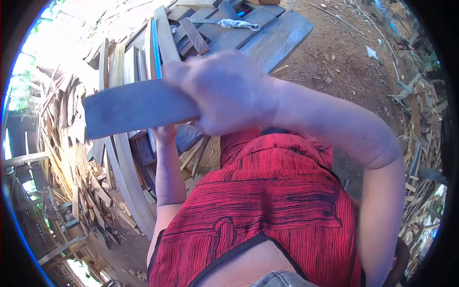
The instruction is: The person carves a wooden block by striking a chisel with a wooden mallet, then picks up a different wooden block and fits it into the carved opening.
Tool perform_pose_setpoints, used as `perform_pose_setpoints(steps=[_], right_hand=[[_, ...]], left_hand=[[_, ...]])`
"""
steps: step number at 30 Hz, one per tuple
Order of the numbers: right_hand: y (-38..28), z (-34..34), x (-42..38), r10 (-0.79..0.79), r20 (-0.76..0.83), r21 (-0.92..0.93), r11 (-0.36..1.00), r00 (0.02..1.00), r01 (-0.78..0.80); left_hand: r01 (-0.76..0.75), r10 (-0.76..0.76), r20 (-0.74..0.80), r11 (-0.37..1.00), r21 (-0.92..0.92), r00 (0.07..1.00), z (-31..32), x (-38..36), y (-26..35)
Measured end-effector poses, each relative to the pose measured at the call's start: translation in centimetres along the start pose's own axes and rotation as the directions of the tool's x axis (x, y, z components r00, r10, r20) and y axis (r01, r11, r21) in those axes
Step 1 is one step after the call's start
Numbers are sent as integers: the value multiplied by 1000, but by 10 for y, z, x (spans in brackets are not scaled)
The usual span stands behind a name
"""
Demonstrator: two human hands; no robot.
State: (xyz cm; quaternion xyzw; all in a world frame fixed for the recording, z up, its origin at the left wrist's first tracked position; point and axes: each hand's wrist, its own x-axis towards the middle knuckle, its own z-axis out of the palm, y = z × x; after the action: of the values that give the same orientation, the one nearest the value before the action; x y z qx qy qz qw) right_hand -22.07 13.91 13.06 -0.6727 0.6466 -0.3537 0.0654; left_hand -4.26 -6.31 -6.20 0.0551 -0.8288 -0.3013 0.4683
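Observation:
My right hand [229,91], slightly blurred, is closed around the right end of a short, flat wooden board [136,107]. The board is raised above the workbench and points to the left, its broad face toward me. Below its lower edge shows part of my left hand [166,134]; the board covers most of the fingers, so their grip is hidden. A blue measuring strip [156,50] lies lengthwise on the planks beyond the board. Near it rests a small brown wood block [194,36].
Long planks [131,186] run along the left of the bench. A wide dark board [277,43] and a crumpled plastic bag [238,24] lie at the far side. Scrap wood is heaped on the left [71,138] and right [423,129], with chips on the dirt floor [334,57].

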Motion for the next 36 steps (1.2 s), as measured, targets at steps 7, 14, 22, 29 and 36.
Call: perform_pose_setpoints(steps=[7,14,22,29,36], right_hand=[[-17,-21,9,-73,-343,73,992,936,104],[2,-14,-2,6,96,-81,997,995,2],[13,13,-9,-31,-60,8,999,998,32],[54,12,-20,363,-22,143,923,932,-356],[120,108,-78,674,104,17,734,731,-679]], left_hand=[[202,-286,-58,792,-576,957,7,2,16],[197,-349,-164,793,-577,923,14,13,16],[212,-442,-293,789,-576,848,18,9,17],[263,-430,-149,754,-601,891,21,51,64],[219,-460,-296,778,-589,837,17,50,54]])
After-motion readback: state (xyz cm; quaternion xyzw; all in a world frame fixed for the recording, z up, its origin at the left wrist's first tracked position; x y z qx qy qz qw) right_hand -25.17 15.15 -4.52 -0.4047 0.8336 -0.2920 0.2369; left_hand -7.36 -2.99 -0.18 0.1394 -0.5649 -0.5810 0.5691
